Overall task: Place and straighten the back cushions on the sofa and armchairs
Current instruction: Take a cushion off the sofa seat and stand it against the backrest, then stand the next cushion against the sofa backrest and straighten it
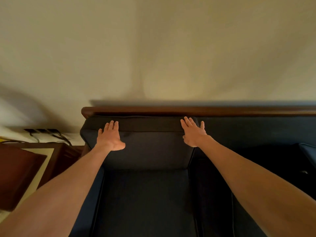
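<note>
Fingers (112,124) flat on back cushion (150,147); sofa (256,130) cut off right.

plain dark navy back cushion (147,147), brown wooden sofa rail (188,111), beige wall (153,48).

A home living room: dark sofa (239,130) (wood-trimmed back) against a plain wall (153,48)

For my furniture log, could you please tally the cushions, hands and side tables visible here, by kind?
Back cushions: 2 (second)
Seat cushions: 1
Hands: 2 (left hand, right hand)
Side tables: 1
Total: 6
</note>
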The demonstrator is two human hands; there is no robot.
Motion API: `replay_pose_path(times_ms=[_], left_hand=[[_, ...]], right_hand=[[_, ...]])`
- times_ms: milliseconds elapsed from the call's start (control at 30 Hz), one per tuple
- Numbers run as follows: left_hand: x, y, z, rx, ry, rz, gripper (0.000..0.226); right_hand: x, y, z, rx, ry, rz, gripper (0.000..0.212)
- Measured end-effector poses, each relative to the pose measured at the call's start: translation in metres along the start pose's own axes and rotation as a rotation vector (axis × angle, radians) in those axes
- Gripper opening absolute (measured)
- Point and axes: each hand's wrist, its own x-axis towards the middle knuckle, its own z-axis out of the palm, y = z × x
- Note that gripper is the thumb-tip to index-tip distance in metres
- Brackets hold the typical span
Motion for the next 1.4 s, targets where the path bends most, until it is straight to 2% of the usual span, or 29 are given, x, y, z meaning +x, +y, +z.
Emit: replay_pose_path(times_ms=[100, 267, 400, 567, 700, 867, 1000, 1100, 1200, 1233, 1333, 1400], left_hand=[[-0.023, 0.038, -0.028, -0.113, -0.021, 0.004, 0.087], [-0.082, 0.138, -0.066, -0.341, 0.073, 0.252, 0.059], [-0.142, 0.237, -0.085, -0.453, 0.108, 0.449, 0.041], [-0.21, 0.373, -0.074, -0.445, 0.137, 0.611, 0.032], [-0.258, 0.483, -0.031, -0.411, 0.104, 0.68, 0.03], [-0.304, 0.594, 0.06, -0.33, 0.022, 0.748, 0.03], [-0.332, 0.647, 0.146, -0.291, -0.034, 0.821, 0.034], [-0.341, 0.662, 0.217, -0.195, -0.078, 0.856, 0.038], [-0.339, 0.657, 0.284, -0.085, -0.113, 0.89, 0.047], [-0.337, 0.652, 0.302, -0.037, -0.119, 0.896, 0.053], [-0.327, 0.639, 0.354, 0.143, -0.109, 0.914, 0.072], [-0.321, 0.629, 0.38, 0.229, -0.116, 0.934, 0.086]], right_hand=[[-0.032, 0.006, -0.021, 0.053, 0.014, -0.036, 0.069], [-0.105, 0.053, -0.057, 0.31, 0.078, 0.01, 0.048], [-0.177, 0.118, -0.068, 0.402, 0.149, 0.053, 0.045], [-0.266, 0.234, -0.045, 0.477, 0.232, 0.155, 0.041], [-0.319, 0.338, 0.015, 0.56, 0.239, 0.235, 0.04], [-0.37, 0.443, 0.126, 0.675, 0.159, 0.365, 0.038], [-0.39, 0.484, 0.227, 0.768, 0.069, 0.498, 0.035], [-0.394, 0.489, 0.303, 0.915, 0.052, 0.636, 0.034], [-0.396, 0.476, 0.366, 1.185, 0.077, 0.899, 0.02], [-0.395, 0.469, 0.385, 1.296, 0.068, 0.987, 0.028], [-0.382, 0.447, 0.432, 1.611, 0.023, 1.257, 0.085], [-0.369, 0.432, 0.449, 1.818, 0.077, 1.409, 0.1]])
